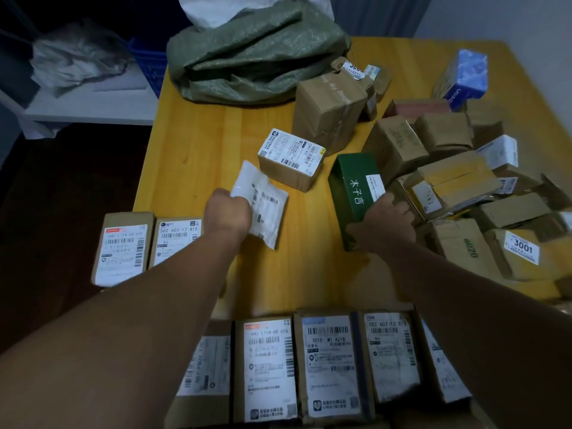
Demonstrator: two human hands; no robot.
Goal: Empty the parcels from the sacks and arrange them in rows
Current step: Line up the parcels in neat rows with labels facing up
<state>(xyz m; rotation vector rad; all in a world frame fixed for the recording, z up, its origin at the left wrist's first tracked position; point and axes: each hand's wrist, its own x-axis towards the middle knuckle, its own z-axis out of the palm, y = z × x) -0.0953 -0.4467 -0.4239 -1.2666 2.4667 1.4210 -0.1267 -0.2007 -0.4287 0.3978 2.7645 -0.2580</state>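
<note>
My left hand [227,212] grips a flat white plastic mailer [263,205] just above the yellow table [198,144]. My right hand [383,222] holds the near end of a green box [353,184] with white characters, at the edge of a jumbled pile of brown cardboard parcels [458,187] on the right. A row of labelled parcels [328,363] lies along the near edge. Two more labelled parcels [123,247] lie side by side at the left edge. A crumpled green sack [253,54] lies at the far end of the table.
A small labelled box [291,157] and a taller brown box [328,109] stand mid-table. A blue printed carton [464,77] sits at the far right. A white bag [216,10] rises behind the sack. A white shelf [89,100] with crumpled plastic stands left, beyond the table.
</note>
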